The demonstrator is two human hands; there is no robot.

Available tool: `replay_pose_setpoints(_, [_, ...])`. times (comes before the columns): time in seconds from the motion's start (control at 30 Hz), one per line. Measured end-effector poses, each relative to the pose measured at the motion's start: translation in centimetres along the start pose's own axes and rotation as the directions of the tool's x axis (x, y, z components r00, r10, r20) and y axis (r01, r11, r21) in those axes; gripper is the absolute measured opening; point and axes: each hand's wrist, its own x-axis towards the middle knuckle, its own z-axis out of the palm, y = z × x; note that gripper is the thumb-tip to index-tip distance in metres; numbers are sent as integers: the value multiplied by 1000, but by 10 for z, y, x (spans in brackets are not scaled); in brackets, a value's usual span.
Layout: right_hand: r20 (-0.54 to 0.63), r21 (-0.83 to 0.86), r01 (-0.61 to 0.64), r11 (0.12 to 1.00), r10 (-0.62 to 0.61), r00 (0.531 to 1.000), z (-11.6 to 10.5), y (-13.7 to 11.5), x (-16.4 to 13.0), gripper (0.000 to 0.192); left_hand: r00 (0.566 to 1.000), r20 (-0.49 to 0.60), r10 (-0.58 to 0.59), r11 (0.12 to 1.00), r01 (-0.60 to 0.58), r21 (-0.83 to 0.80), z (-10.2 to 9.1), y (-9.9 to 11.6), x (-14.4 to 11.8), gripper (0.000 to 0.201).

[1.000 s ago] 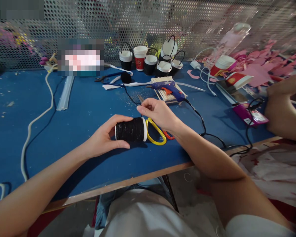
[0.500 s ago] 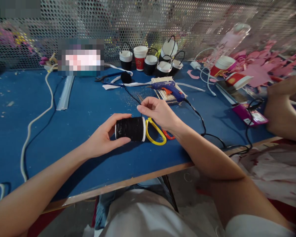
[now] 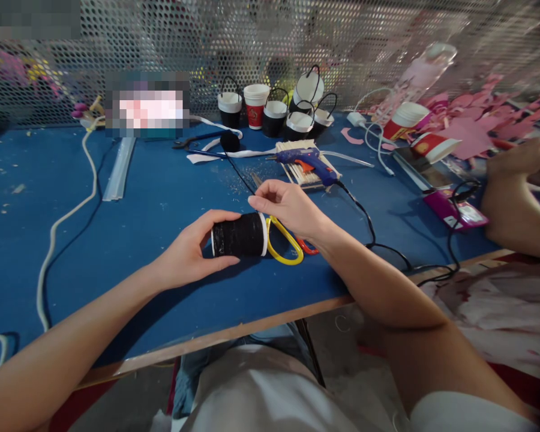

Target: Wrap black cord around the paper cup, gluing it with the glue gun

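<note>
My left hand grips the base end of a paper cup lying on its side, its wall wrapped in black cord and white edges showing at both ends. At the cup's right end, my right hand pinches the black cord, which runs back to a small black ball of cord. Beneath the right hand lies a pair of scissors with yellow and red handles. Their blades are partly hidden by my fingers.
A blue glue gun rests on a stick mat behind my right hand. Further back stand several black-wrapped cups with cord handles and a red cup. Pliers and clear glue sticks lie left. Another person's arm is at right.
The cup has shifted and turned very slightly in my left hand. My right hand has moved a little left and down, still pinching the cord.
</note>
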Motion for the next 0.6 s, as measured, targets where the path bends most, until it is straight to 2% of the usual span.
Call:
replay_pose_setpoints(0.17, [9, 11, -12, 1000, 12, 1000, 0, -1, 0, 26, 998, 12, 69, 998, -69, 8, -1, -1, 2, 57])
replay_pose_setpoints(0.6, [23, 115, -86, 990, 84, 996, 0, 0, 1, 29, 995, -10, 104, 995, -104, 2, -1, -2, 2, 57])
